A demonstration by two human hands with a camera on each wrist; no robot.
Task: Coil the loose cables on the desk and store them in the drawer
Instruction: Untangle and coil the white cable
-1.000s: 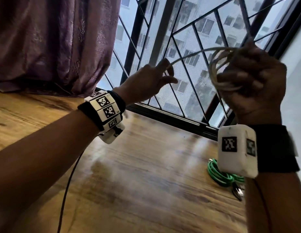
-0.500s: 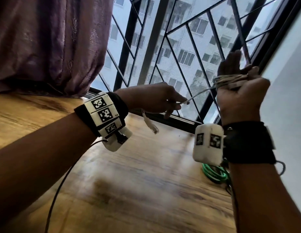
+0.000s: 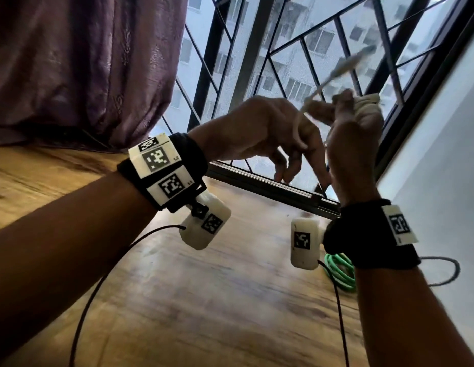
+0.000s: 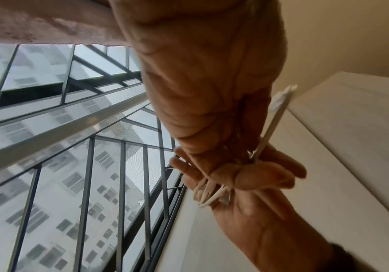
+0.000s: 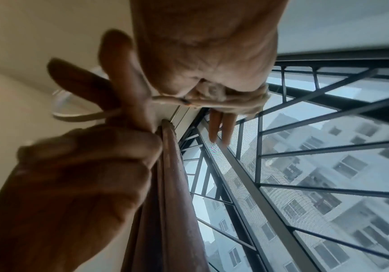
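Right hand clenched around the white cable coil, held up in front of the window grille. Left hand pinching the free tail, feeding it round the bundle; plug end whipping loose above. Main risk: tail slips our pinch and the wraps spring open, or the plug snags our fingers. Green cable sits coiled on the desk. Drawer not in view.

Coiled white cable; green coil, seemingly desk-bound.
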